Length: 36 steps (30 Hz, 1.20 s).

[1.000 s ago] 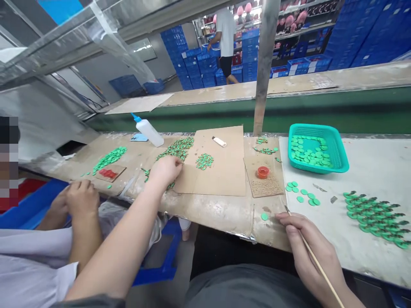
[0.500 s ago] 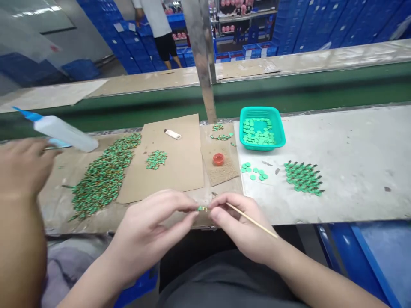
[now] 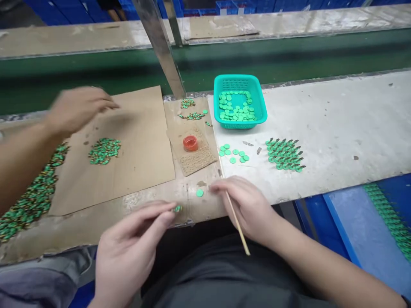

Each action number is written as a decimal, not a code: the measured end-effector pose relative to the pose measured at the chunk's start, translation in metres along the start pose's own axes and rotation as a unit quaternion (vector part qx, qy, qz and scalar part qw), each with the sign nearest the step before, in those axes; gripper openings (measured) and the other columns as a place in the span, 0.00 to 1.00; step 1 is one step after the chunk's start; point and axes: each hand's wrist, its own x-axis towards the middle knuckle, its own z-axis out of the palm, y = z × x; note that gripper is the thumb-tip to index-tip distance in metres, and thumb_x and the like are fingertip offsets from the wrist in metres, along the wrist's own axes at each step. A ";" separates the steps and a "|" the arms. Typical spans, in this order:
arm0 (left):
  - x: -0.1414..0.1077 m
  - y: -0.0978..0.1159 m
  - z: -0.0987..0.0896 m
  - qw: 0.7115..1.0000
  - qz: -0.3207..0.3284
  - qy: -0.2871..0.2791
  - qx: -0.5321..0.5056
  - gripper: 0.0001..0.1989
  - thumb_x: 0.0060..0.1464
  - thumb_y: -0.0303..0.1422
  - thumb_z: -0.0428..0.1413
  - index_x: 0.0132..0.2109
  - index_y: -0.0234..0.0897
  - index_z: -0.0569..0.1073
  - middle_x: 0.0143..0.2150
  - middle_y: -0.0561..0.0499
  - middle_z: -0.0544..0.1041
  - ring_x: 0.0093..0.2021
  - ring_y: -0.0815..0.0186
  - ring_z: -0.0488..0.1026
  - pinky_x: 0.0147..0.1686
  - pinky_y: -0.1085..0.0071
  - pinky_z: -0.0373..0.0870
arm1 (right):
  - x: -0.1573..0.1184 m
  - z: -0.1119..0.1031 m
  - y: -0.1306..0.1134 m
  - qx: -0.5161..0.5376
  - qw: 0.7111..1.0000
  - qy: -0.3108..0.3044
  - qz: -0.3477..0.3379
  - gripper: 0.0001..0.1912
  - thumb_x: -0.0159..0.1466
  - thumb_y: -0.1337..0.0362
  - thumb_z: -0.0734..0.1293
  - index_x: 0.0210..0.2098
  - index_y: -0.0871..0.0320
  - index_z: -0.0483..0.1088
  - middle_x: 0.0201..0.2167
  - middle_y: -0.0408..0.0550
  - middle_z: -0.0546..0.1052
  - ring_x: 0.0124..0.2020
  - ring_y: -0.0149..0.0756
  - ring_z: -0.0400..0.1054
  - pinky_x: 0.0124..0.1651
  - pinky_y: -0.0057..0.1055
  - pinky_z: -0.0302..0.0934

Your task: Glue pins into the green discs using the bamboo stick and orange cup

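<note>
My left hand (image 3: 135, 244) pinches a small green and gold piece (image 3: 177, 208) between thumb and index finger, just over the table's front edge. To its right, my right hand (image 3: 248, 207) is closed around a thin wooden stick (image 3: 238, 226) that points down toward my lap; its fingertips are blurred. A single green disc (image 3: 199, 193) lies on the table between the two hands. Beyond them an orange-red cap (image 3: 190, 143) sits on a small piece of cardboard (image 3: 201, 159). Several loose green discs (image 3: 233, 160) lie on the white surface past my right hand.
A teal basket (image 3: 262, 107) holds green discs. Right of it, green discs with dark pieces on top stand in rows (image 3: 285, 155). Another person's hand (image 3: 80, 105) hovers over a cardboard sheet (image 3: 144, 149) bearing a small pile (image 3: 104, 151). A larger pile (image 3: 30, 201) lies left.
The view has shifted right and down. My hands have moved apart, the left keeping the small piece. A green disc now shows between them. The other person's hand reaches over the cardboard; the white bottle is out of view.
</note>
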 end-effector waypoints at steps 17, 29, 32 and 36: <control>0.031 -0.004 0.027 0.993 0.051 -0.089 0.054 0.06 0.78 0.38 0.69 0.52 0.56 0.93 0.51 0.58 0.94 0.48 0.65 0.91 0.48 0.68 0.87 | 0.017 -0.007 0.003 0.236 0.960 0.147 0.034 0.15 0.85 0.72 0.70 0.61 0.46 0.66 0.53 0.42 0.89 0.46 0.32 0.94 0.51 0.31 0.92; 0.030 -0.007 0.027 0.992 0.078 -0.066 0.072 0.04 0.75 0.37 0.71 0.51 0.53 0.93 0.48 0.55 0.94 0.46 0.62 0.91 0.49 0.66 0.89 | 0.012 -0.030 0.015 -0.053 0.998 -0.017 0.024 0.10 0.88 0.65 0.67 0.47 0.55 0.76 0.44 0.50 0.90 0.46 0.43 0.87 0.50 0.36 0.76; 0.030 -0.008 0.027 0.992 0.082 -0.065 0.069 0.06 0.76 0.36 0.70 0.52 0.54 0.93 0.49 0.56 0.94 0.46 0.62 0.92 0.49 0.66 0.90 | 0.010 -0.028 0.016 -0.046 0.998 -0.014 0.045 0.10 0.88 0.64 0.68 0.46 0.54 0.76 0.43 0.49 0.89 0.44 0.41 0.86 0.48 0.34 0.74; 0.030 -0.008 0.027 0.991 0.083 -0.070 0.073 0.05 0.76 0.36 0.71 0.52 0.54 0.93 0.49 0.56 0.94 0.46 0.63 0.91 0.47 0.68 0.89 | 0.009 -0.027 0.016 -0.035 0.998 -0.009 0.054 0.10 0.87 0.64 0.68 0.46 0.54 0.75 0.42 0.48 0.88 0.43 0.41 0.85 0.47 0.34 0.73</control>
